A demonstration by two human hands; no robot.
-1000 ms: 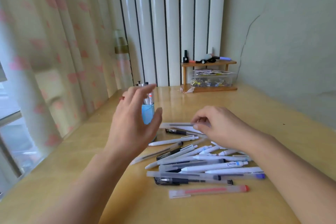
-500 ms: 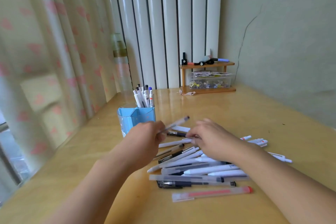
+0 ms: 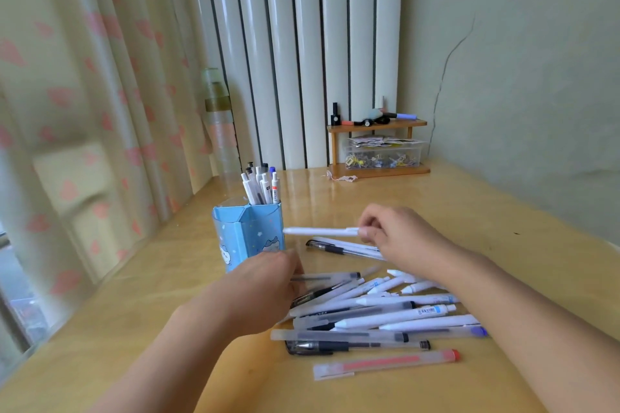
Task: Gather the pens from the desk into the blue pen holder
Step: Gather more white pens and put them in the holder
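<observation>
The blue pen holder (image 3: 248, 238) stands on the wooden desk (image 3: 419, 204), left of centre, with several pens (image 3: 260, 186) upright in its back compartment. My right hand (image 3: 399, 238) pinches a white pen (image 3: 318, 231) held level above the desk, its tip just right of the holder's rim. My left hand (image 3: 261, 288) is low in front of the holder, fingers closed round the left end of a frosted pen (image 3: 330, 277). A pile of several white, frosted and black pens (image 3: 379, 315) lies between my arms, with a red-capped pen (image 3: 385, 362) nearest me.
A small wooden shelf (image 3: 377, 126) with a clear plastic box (image 3: 382, 156) stands at the back of the desk. A tall bottle (image 3: 218, 131) stands at the back left by the curtain (image 3: 84, 94). The wall runs along the desk's right side.
My right hand has lifted a white pen off the desk toward the holder. My left hand has dropped from its raised position down to the pile with the frosted pen.
</observation>
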